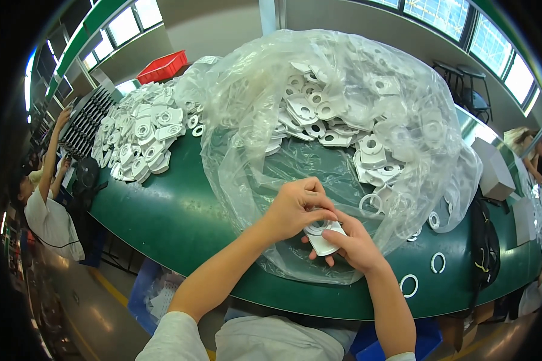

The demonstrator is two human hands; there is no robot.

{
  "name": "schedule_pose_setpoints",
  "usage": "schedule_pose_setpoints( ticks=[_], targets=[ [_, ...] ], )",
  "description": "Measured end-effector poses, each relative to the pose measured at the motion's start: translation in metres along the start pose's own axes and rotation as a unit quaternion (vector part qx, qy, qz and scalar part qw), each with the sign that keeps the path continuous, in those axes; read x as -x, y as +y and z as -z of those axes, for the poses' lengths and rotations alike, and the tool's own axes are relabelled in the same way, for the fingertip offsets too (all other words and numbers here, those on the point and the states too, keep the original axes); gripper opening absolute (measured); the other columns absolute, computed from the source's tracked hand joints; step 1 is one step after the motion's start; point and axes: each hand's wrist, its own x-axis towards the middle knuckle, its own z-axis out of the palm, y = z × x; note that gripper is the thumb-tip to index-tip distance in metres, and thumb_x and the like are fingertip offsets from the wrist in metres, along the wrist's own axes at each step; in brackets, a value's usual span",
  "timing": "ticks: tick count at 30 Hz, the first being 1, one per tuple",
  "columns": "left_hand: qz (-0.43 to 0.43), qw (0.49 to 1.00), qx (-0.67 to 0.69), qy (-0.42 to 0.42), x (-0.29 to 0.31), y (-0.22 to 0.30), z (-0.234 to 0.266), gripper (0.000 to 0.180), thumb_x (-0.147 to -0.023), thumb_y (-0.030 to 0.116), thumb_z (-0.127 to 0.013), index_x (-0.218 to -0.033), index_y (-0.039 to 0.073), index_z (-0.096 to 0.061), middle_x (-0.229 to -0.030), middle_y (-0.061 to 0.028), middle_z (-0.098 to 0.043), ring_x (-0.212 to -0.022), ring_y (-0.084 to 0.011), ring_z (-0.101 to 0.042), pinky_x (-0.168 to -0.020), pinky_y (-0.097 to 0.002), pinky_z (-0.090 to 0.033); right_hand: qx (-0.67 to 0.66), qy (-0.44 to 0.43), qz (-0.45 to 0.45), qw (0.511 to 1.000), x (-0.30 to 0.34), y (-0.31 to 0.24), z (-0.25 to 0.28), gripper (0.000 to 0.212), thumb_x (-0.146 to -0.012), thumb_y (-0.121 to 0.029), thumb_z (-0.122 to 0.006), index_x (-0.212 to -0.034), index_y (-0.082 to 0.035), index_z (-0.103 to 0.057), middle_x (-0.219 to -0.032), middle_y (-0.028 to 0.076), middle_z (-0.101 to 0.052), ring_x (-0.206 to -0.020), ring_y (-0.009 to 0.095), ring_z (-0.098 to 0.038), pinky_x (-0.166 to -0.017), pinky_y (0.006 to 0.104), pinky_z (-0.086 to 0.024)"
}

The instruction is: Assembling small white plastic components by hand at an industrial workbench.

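In front of me, above the near part of the green table, my right hand (356, 242) grips a white plastic part (326, 245) with a flat tab and a round opening. Its thumb lies on top and its fingers reach underneath. My left hand (300, 207) is closed in a pinch at the part's round opening; the fingertips cover some of the rim. Beneath both hands spreads a large clear plastic bag (241, 180), its mouth turned toward me. Inside it many similar white parts (307, 111) are heaped.
Loose white parts (141, 135) form a pile on the left of the green table (162, 210). White split rings (409, 286) lie at right, near a black bag (483, 240) and a pale box (492, 168). A red crate (162, 66) stands behind; a person (51, 210) is at left.
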Motion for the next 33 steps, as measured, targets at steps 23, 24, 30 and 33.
schedule_pose_setpoints(
  ticks=[23,24,30,33],
  targets=[
    [0.152,0.97,0.189,0.014,-0.002,-0.009,0.0,0.016,-0.087,0.008,-0.062,-0.099,-0.003,-0.065,-0.083,-0.0045,-0.066,-0.072,-0.0076,-0.06,-0.064,-0.0222,-0.051,0.111,0.134,0.187,0.967,-0.002,0.007,0.003,0.028,-0.091,-0.002,-0.046,-0.118,-0.001,-0.042,-0.103,0.016,-0.062,-0.078,0.02,-0.067,-0.051,0.0222,-0.047],
    [0.151,0.972,0.181,0.025,-0.001,-0.009,-0.002,0.015,-0.087,0.007,-0.061,-0.098,-0.003,-0.064,-0.083,-0.0046,-0.066,-0.072,-0.0081,-0.061,-0.064,-0.0224,-0.051,0.129,0.142,0.193,0.962,-0.003,0.008,0.003,0.026,-0.091,-0.003,-0.046,-0.117,-0.001,-0.042,-0.102,0.017,-0.062,-0.078,0.021,-0.067,-0.052,0.0222,-0.047],
    [0.134,0.978,0.154,0.049,0.001,-0.008,-0.009,0.013,-0.087,0.005,-0.06,-0.097,-0.003,-0.064,-0.084,-0.005,-0.065,-0.071,-0.0095,-0.061,-0.064,-0.0225,-0.051,0.093,0.133,0.195,0.967,-0.003,0.009,0.002,0.024,-0.094,-0.009,-0.044,-0.117,-0.001,-0.041,-0.101,0.016,-0.062,-0.077,0.02,-0.066,-0.049,0.022,-0.046],
    [0.12,0.984,0.118,0.058,0.003,-0.001,-0.015,0.012,-0.087,0.003,-0.06,-0.097,-0.004,-0.063,-0.086,-0.0053,-0.065,-0.073,-0.0099,-0.062,-0.065,-0.0228,-0.051,0.019,0.137,0.187,0.973,-0.001,0.008,0.003,0.025,-0.098,-0.021,-0.041,-0.113,-0.001,-0.046,-0.092,0.014,-0.063,-0.073,0.018,-0.066,-0.045,0.0216,-0.045]
  ],
)
